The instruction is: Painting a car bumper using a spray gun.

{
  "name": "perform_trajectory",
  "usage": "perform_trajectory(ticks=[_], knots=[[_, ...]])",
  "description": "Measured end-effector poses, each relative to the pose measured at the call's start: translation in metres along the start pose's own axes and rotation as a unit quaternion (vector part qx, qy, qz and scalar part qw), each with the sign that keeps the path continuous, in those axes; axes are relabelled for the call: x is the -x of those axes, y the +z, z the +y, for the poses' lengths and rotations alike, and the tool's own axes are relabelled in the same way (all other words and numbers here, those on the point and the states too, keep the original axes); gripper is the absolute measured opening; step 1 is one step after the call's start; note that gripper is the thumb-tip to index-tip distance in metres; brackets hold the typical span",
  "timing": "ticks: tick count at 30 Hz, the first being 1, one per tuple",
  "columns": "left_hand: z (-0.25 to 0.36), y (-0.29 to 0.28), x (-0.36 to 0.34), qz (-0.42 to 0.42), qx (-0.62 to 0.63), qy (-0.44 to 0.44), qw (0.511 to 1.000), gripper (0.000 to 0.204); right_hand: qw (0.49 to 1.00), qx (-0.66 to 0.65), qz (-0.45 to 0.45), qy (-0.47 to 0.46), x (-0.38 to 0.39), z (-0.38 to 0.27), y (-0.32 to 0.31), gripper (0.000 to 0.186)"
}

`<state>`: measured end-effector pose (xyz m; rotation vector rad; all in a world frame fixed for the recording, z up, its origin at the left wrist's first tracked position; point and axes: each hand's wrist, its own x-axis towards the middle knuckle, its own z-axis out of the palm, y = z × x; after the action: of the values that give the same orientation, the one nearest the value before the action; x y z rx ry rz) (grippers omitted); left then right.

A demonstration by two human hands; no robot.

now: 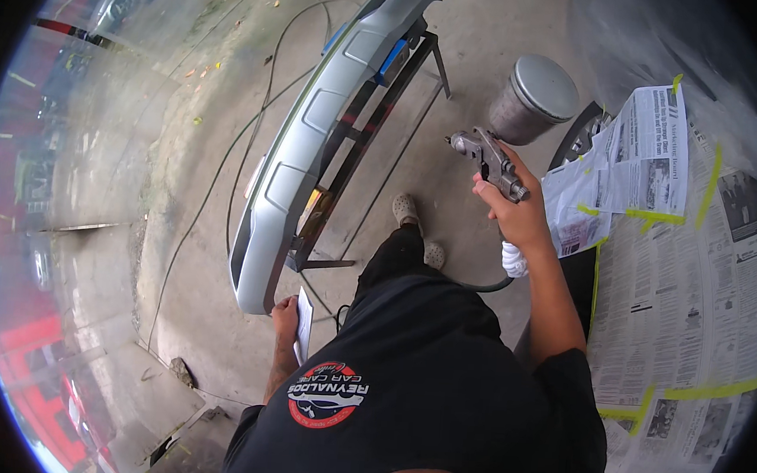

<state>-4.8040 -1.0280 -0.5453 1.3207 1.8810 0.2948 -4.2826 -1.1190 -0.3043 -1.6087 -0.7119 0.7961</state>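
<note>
My right hand (516, 206) is closed around the grip of a metal spray gun (491, 164), its nozzle pointing left toward a silver car bumper (301, 149). A round metal paint cup (534, 99) with a grey lid stands at the gun and seems joined to it. White wrapping (513, 259) shows below my right hand, with a dark hose (486, 287) running from it. Down by the bumper's near end, my left hand (286, 318) grips a thin white sheet (303, 325). The bumper lies along a dark metal stand (348, 161), a gap away from the gun.
Newspaper (665, 297) taped with yellow-green tape covers a vehicle on my right, beside a wheel (582, 138) and clear plastic sheeting (668, 37). A thin hose (218, 175) trails over the concrete floor left of the bumper. Hazy plastic sheeting (97, 159) hangs at far left.
</note>
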Motion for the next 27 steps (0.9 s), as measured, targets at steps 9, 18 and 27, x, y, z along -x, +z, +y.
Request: perform_trajectory(ticks=[9, 18, 27], knots=[[0.173, 0.097, -0.088, -0.116, -0.025, 0.116, 0.986, 0.033, 0.992, 0.025, 0.118, -0.019, -0.112, -0.046, -0.028, 0.053], [0.35, 0.119, -0.14, -0.167, 0.031, 0.226, 0.959, 0.031, 0.994, 0.059, 0.093, 0.01, -0.218, -0.053, -0.015, 0.053], [0.282, 0.111, -0.163, -0.137, 0.073, 0.102, 0.983, 0.029, 0.997, 0.058, -0.004, 0.05, -0.271, -0.059, -0.01, 0.043]])
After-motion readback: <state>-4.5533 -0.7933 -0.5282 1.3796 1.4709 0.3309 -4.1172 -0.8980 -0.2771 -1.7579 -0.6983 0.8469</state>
